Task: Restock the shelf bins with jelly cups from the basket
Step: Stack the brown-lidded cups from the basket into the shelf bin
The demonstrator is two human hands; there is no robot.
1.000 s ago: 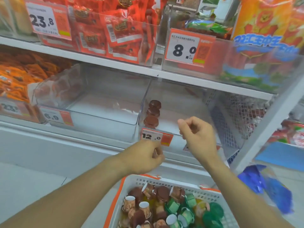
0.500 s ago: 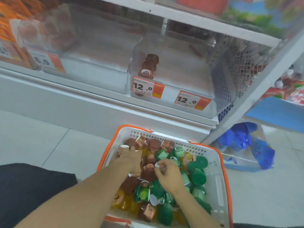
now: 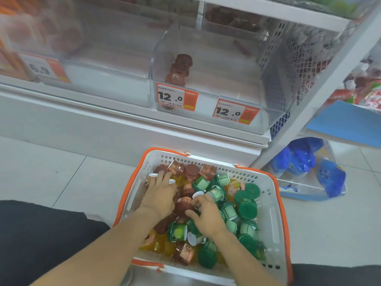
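Lower centre: your left hand (image 3: pixel 159 198) and right hand (image 3: pixel 207 214) curl around brown foil-lidded jelly cups (image 3: pixel 185 204) in the white orange-rimmed basket (image 3: pixel 274 215); lift only brown ones for the clear plastic bin (image 3: pixel 237 65) above.

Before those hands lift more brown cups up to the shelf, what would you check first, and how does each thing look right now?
1. Both hands in the basket: ok.
2. Left hand holds a cup: cannot tell, fingers cover the pile.
3. Right hand on a brown cup: ok, fingers curl around it.
4. Room in the bin marked 12.0: ok, only a short row of brown cups at its left.
5. Path to the bin unblocked: ok.
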